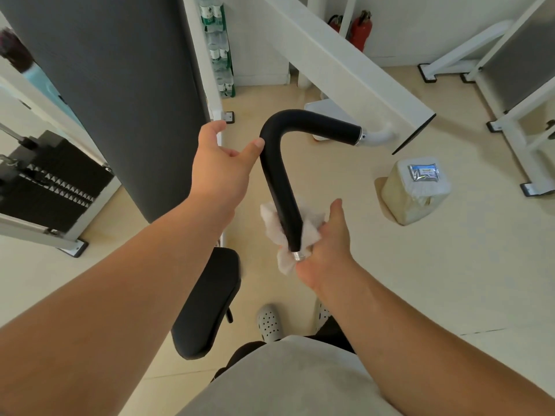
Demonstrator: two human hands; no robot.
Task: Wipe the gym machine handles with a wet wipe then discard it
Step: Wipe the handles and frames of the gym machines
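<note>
Wearing grey shoes (269,322), a person is standing just right of the black seat pad (207,301) of a gym machine. A little farther out, the right hand (326,250) is curling its fingers round the white wet wipe (274,223) and squeezing it onto the near end of the black handle (276,181), right above the silver ring. The wipe is bunching up on both sides of the bar. Farther along, the left hand (222,163) is spreading its fingers wide, holding nothing, with only the thumb tip touching the handle just below the bend. To the right, a pale bin (414,193) is sitting on the floor, with a shiny packet (423,172) lying on top. Far off, two red fire extinguishers (362,30) are standing by the wall, and stacked water bottles (217,52) are sitting to the left of them.
</note>
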